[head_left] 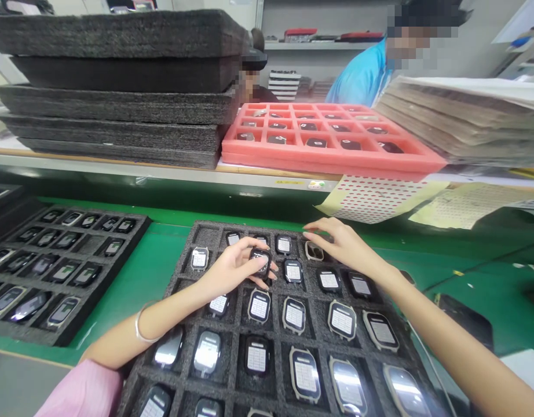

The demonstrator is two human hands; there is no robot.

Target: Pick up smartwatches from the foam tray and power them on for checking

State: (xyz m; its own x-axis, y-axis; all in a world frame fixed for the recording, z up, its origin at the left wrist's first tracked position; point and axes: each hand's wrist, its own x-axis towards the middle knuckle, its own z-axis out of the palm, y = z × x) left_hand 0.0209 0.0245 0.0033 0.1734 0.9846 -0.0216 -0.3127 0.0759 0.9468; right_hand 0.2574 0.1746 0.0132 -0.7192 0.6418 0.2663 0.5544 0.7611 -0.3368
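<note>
My left hand (236, 260) grips a black smartwatch case (259, 265) between thumb and fingers, just above a dark foam tray (205, 234). My right hand (339, 243) reaches over the tray's far right corner with its fingers stretched out and apart. Under those fingers lies a silver-rimmed watch case (314, 251) with a dark screen; whether they touch it I cannot tell. Several other strapless watch cases lie in the tray's compartments, most with lit white screens, such as a silver one (294, 315) and a black one (257, 355).
At left, a second dark foam tray (139, 223) holds more watch cases on the green bench (163, 249). The shelf ahead carries stacked black foam trays (119, 104), a pink foam tray (332, 165) with parts and a pale stack (462, 121). Two people are beyond.
</note>
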